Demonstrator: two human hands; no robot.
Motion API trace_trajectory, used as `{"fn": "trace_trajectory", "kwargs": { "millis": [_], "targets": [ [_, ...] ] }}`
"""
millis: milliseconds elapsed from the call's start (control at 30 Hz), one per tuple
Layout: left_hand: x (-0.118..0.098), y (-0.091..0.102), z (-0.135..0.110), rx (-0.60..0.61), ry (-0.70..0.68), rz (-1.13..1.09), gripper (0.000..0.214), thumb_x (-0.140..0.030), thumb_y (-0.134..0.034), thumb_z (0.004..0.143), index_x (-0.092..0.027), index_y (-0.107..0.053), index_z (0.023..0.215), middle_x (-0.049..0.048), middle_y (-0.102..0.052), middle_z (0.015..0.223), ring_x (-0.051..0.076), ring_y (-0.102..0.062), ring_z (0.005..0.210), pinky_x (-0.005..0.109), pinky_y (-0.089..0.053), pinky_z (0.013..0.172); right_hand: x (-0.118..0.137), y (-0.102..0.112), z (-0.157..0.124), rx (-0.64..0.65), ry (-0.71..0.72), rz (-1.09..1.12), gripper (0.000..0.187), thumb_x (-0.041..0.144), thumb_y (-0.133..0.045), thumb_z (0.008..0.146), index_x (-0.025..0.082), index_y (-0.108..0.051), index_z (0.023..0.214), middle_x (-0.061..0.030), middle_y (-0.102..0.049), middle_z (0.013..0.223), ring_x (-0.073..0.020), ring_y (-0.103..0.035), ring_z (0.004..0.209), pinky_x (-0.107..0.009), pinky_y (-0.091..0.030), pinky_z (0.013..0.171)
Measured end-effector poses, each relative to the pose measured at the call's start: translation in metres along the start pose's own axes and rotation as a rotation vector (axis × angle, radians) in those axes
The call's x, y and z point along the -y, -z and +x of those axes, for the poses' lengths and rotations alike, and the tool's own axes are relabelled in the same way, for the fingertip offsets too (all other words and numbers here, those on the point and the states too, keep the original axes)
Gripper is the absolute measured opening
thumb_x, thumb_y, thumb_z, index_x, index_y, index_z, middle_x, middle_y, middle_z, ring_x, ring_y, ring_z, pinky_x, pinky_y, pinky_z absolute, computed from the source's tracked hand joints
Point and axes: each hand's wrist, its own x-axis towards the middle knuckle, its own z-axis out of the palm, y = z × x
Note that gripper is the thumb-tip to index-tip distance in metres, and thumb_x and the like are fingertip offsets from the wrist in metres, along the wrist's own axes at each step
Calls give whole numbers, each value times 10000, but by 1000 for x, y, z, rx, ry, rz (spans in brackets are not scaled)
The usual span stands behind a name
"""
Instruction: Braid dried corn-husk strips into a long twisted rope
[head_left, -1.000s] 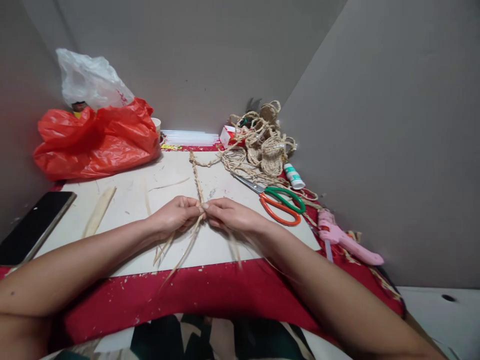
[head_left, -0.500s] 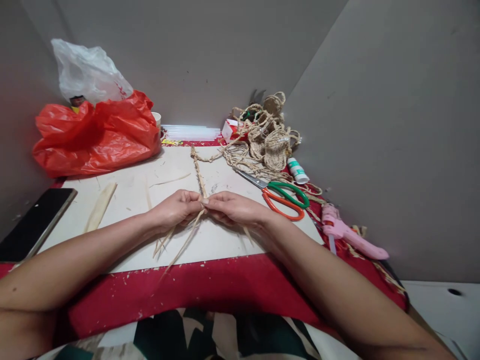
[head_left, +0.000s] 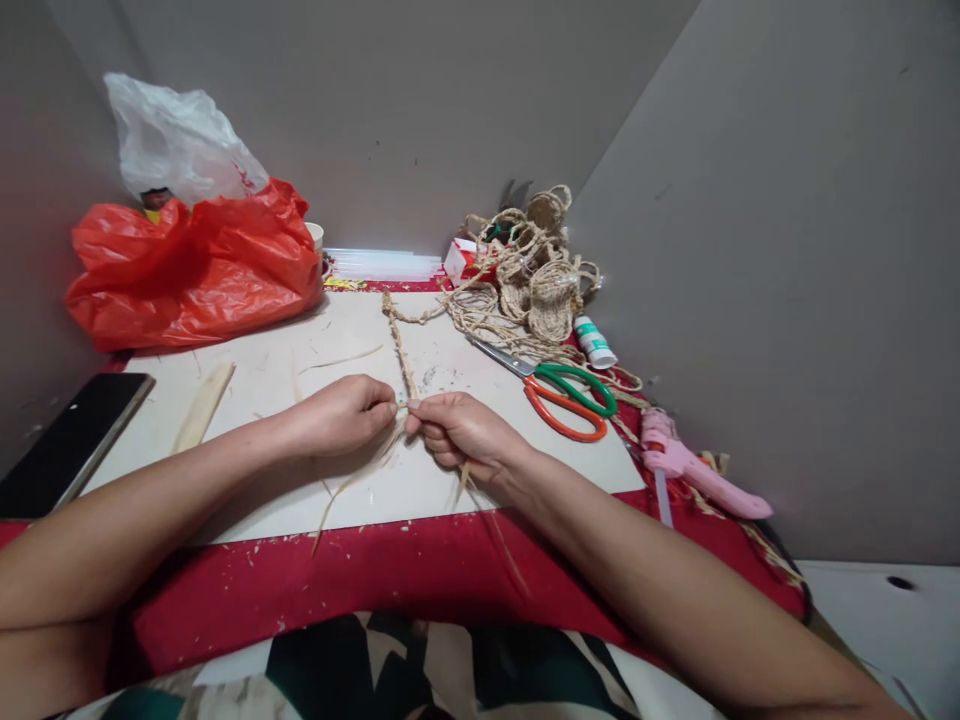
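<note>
A braided straw cord (head_left: 400,345) runs down the white board (head_left: 285,500) to my fingers. At its near end my right hand (head_left: 461,430) pinches the braid, with loose strands trailing below the palm. Just left of it, my left hand (head_left: 349,415) is closed on a fibre strand drawn sideways from the braid. Other thin strands (head_left: 326,510) hang under my left hand toward the board's front edge. The far end of the braid bends right and joins a heap of braided cord (head_left: 536,270).
Scissors (head_left: 555,385) with green and orange handles lie right of my hands, near a pink glue gun (head_left: 697,470). A phone (head_left: 71,440) and a flat pale strip (head_left: 202,405) lie left. Behind are a red plastic bag (head_left: 199,275), clear sticks (head_left: 382,264) and a white-green roll (head_left: 595,342).
My hands have drawn slightly apart, the left one turning knuckles up. Some loose strands have shifted from under my left hand to under my right hand.
</note>
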Motion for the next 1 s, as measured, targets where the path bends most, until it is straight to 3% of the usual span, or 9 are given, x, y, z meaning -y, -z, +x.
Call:
{"fn": "trace_trajectory", "kwargs": {
  "millis": [167, 267, 333, 433, 600, 633, 700, 833, 1000],
  "targets": [
    [-12, -25, -12, -74, -27, 385, 332, -279, -307, 868, -135, -604, 836, 71, -604, 656, 153, -502, 546, 269, -319, 534, -7, -5, -1, -6, 18, 125, 328, 312, -613, 754, 171, -390, 559, 111, -243, 391, -14, -128, 341, -154, -80, 324],
    [-24, -33, -22, -4, -54, 505, 341, -264, -305, 867, -105, -596, 946, 96, -623, 665, 169, -523, 527, 274, -311, 503, -9, -5, -1, 9, 4, 123, 267, 278, -607, 742, 152, -440, 576, 109, -245, 400, -12, -123, 355, -150, -82, 330],
    [-33, -26, -27, 112, -101, 450, 337, -285, -321, 871, -125, -617, 854, 87, -626, 654, 153, -516, 518, 265, -321, 500, -8, -4, -1, 10, -10, 112, 177, 255, -594, 741, 121, -528, 646, 116, -226, 405, -11, -109, 361, -147, -82, 333],
    [-36, 5, -27, 200, -67, 321, 396, -373, -340, 876, -160, -616, 689, 53, -610, 604, 124, -485, 496, 248, -332, 506, -5, -2, -2, 26, -13, 133, 151, 238, -598, 728, 112, -551, 662, 121, -202, 409, -10, -95, 366, -148, -70, 332],
    [15, 66, -8, -188, 345, 640, 450, -468, -381, 826, -137, -630, 648, 119, -611, 647, 195, -542, 592, 308, -363, 591, -2, 1, -2, 59, -8, 158, 165, 241, -612, 730, 114, -541, 653, 120, -189, 434, -8, -88, 383, -144, -70, 340],
    [29, 74, -3, -236, 436, 715, 432, -466, -411, 801, -128, -636, 654, 147, -622, 691, 231, -566, 652, 325, -373, 618, -1, 1, -2, 64, -6, 159, 168, 242, -615, 731, 115, -539, 652, 120, -186, 436, -8, -88, 384, -144, -74, 340],
    [53, 84, 4, -195, 530, 750, 419, -487, -465, 747, -118, -653, 684, 185, -643, 778, 285, -588, 742, 347, -391, 654, -1, 1, -1, 71, -3, 157, 171, 244, -621, 730, 117, -536, 654, 121, -182, 435, -7, -86, 384, -144, -76, 340],
    [79, 84, 11, -141, 544, 687, 269, -408, -552, 664, -155, -631, 618, 165, -662, 792, 292, -608, 762, 329, -398, 661, -2, 1, -1, 76, 11, 146, 184, 266, -626, 734, 119, -536, 670, 123, -186, 430, -7, -87, 379, -140, -77, 337],
    [70, 87, 7, -353, 353, 451, 132, -311, -605, 629, -184, -577, 610, 77, -631, 664, 227, -589, 685, 308, -393, 637, -2, 0, -2, 84, 43, 128, 203, 292, -634, 735, 118, -539, 691, 126, -196, 420, -4, -95, 369, -139, -75, 341]
  ]
}}
